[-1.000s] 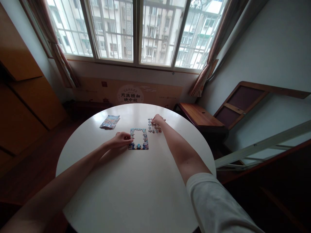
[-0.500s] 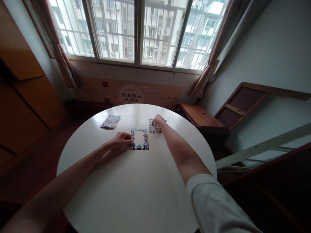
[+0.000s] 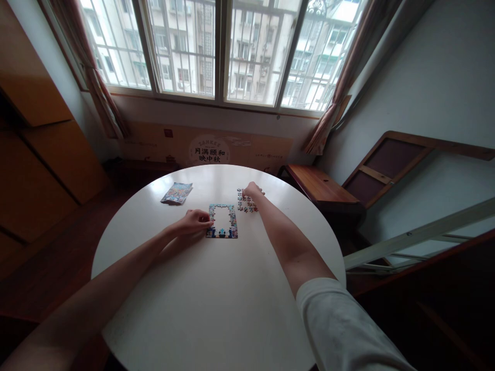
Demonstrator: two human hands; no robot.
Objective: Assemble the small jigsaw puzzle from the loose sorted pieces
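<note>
A jigsaw puzzle (image 3: 223, 233) lies flat on the round white table (image 3: 209, 288), its border joined and its middle showing bare tabletop. My left hand (image 3: 195, 220) rests at the puzzle's left edge with the fingers curled together; whatever is between the fingertips is hidden. Up and to the right, my right hand (image 3: 253, 190) reaches down among loose puzzle pieces (image 3: 246, 208) laid out in rough rows. Its fingers are drawn together and partly hidden behind the hand, so I cannot see which piece, if any, they grip.
A colourful printed packet (image 3: 177, 193) lies at the table's back left. Past the right rim stands a wooden bench (image 3: 323, 184), with a pale rail (image 3: 421, 232) closer to me. Wooden cabinets (image 3: 58, 154) are on the left, and barred windows (image 3: 216, 51) face me.
Both hands stay almost where they were. The whole view has shifted very slightly; the puzzle, the packet and the loose pieces look unchanged.
</note>
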